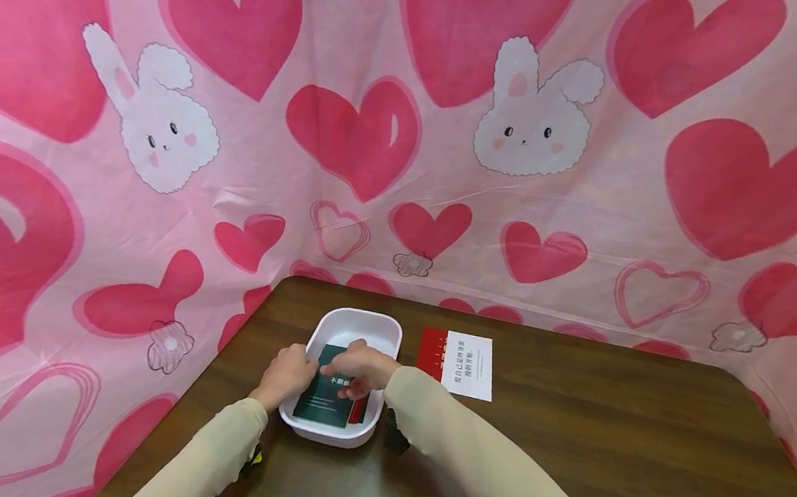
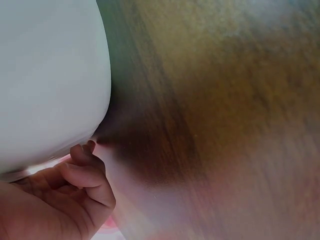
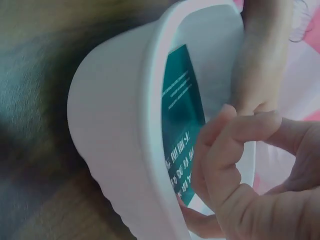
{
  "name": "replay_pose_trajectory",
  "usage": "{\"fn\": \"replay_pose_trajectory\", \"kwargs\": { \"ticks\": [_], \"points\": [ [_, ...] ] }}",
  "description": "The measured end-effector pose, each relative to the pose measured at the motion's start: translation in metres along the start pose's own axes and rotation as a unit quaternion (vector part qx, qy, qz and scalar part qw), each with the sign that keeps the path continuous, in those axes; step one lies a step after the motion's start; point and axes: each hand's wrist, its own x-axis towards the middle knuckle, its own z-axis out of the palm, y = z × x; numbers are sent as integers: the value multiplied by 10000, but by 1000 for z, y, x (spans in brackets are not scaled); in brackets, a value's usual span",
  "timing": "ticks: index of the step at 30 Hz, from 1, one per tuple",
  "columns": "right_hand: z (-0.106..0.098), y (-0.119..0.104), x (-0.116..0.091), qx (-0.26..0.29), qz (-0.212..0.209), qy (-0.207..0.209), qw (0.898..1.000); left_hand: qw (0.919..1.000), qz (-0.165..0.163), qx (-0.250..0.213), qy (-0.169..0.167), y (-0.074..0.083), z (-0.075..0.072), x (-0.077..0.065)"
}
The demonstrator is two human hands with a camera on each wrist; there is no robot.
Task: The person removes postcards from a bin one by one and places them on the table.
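White is the tray (image 1: 363,326) which the left hand (image 1: 285,376) grips at its left side, with the fingers bent against the outer wall. The right hand (image 1: 366,368) is above the right half of the tray, its fingers bent and pointing inward; nothing shows between its thumb and forefinger, but the lower fingers reach down beside the edge of a dark green card (image 1: 325,395), and whether they pinch it I cannot tell. This green card lies inside the tray, in the part nearer to the person, and carries white characters and small white lines. Beside its right edge, a narrow red strip (image 1: 355,414) shows, also inside the tray. To the right of the tray, well apart from the left hand, a red card (image 1: 430,349) and a white card (image 1: 470,365) with black characters lie together; which of them is on top, I cannot say. All this stands on a brown wood-grain table (image 1: 605,432). Cream sleeves (image 1: 479,451) cover the person's arms. Behind the table hangs a pink cloth (image 1: 614,206), printed with red hearts (image 1: 761,197) and white rabbit faces (image 1: 530,137).
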Motion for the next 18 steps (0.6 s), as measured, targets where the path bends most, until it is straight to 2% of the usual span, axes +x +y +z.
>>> {"fn": "replay_pose_trajectory", "kwargs": {
  "ticks": [7, 11, 18],
  "points": [
    [0, -3, -1, 855, 46, -15, 9963, 10000, 21, -26, 35, 1, -1, 0],
    [-2, -5, -2, 1022, 57, -71, 9947, 10000, 49, -62, 29, 2, -2, 1],
    [-7, -6, -6, 1252, 91, -508, 9908, 9999, -49, -151, -47, 3, -2, 1]
  ]
}}
